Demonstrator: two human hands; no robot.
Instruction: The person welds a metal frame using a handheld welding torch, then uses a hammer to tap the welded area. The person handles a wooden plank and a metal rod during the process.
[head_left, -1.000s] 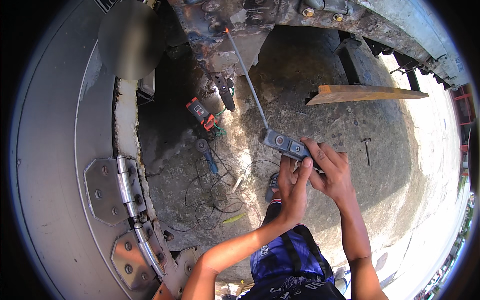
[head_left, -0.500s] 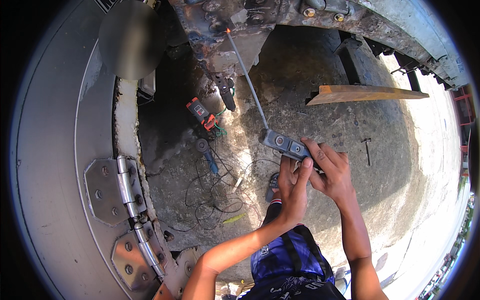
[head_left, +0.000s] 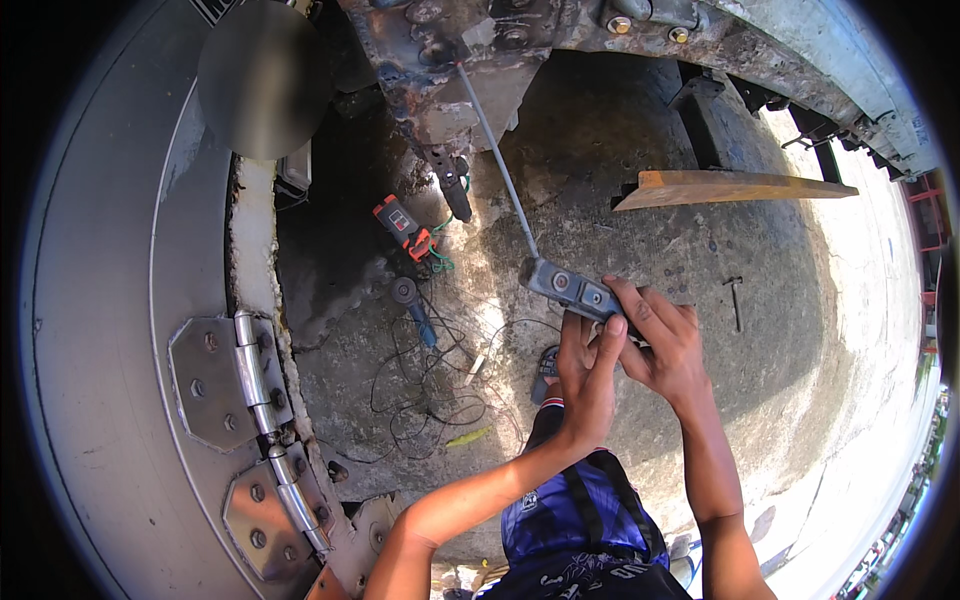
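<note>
My left hand (head_left: 585, 380) and my right hand (head_left: 655, 340) are closed together on a grey electrode holder (head_left: 572, 290), held at a slant below the steel frame. From the holder's upper end a thin grey rod (head_left: 497, 160) runs up to a scorched, rusty steel bracket (head_left: 460, 95), its tip at the bracket's surface with a faint red spot; whether it touches, I cannot tell. A dark clamp (head_left: 450, 185) with a green cable hangs at the bracket's lower end. My fingertips are partly hidden behind the holder.
A grey panel (head_left: 110, 300) with steel hinges (head_left: 215, 375) stands at left. On the concrete lie an orange-and-grey device (head_left: 400, 225), a blue angle grinder (head_left: 415, 310), tangled cables (head_left: 400, 400) and a hammer (head_left: 736, 305). A rusty steel beam (head_left: 730, 188) juts out at right.
The bright orange glow at the rod's tip in the earlier frames has dimmed to a faint spot. My hands and the holder have not visibly moved.
</note>
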